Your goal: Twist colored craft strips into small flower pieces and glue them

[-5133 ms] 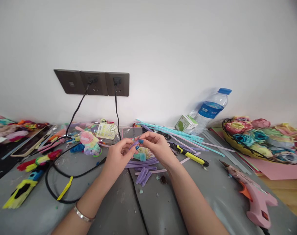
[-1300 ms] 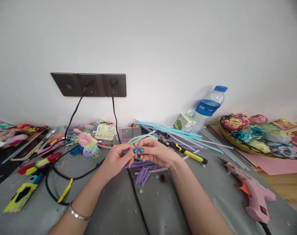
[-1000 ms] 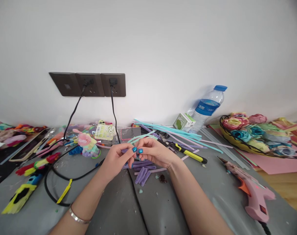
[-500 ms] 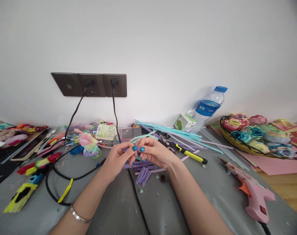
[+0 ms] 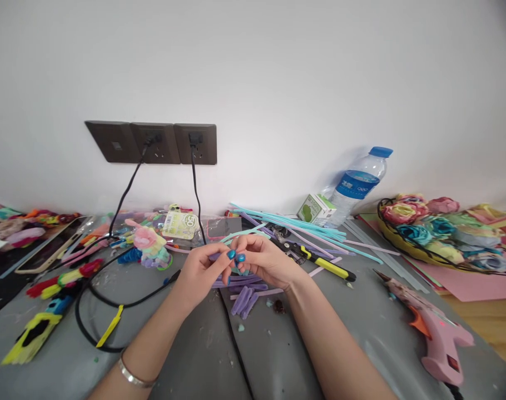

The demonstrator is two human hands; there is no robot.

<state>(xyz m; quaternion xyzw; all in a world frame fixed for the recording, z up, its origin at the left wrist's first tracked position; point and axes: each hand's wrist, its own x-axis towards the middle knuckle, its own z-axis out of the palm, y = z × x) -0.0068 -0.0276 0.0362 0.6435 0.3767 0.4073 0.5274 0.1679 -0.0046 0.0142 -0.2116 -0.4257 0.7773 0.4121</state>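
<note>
My left hand [image 5: 201,272] and my right hand [image 5: 269,260] meet above the middle of the table, thumbs almost touching. Both are closed in a pinch on a purple pipe cleaner [image 5: 214,256], of which only a small bit shows between the fingers. Just below them lie short folded purple pipe cleaner pieces [image 5: 245,301]. Behind the right hand are long turquoise pipe cleaners [image 5: 294,223] and yellow-and-black pliers [image 5: 327,265].
A pink glue gun [image 5: 438,339] lies at the right, near a basket of paper flowers [image 5: 388,236]. At the back stand a water bottle [image 5: 356,186] and a small box [image 5: 316,209]. Black cable [image 5: 231,328] crosses the table. A rainbow fuzzy figure [image 5: 150,247] sits left.
My thumbs shift slightly against each other over the pinched piece. The view has moved a little; the things on the table stay in place.
</note>
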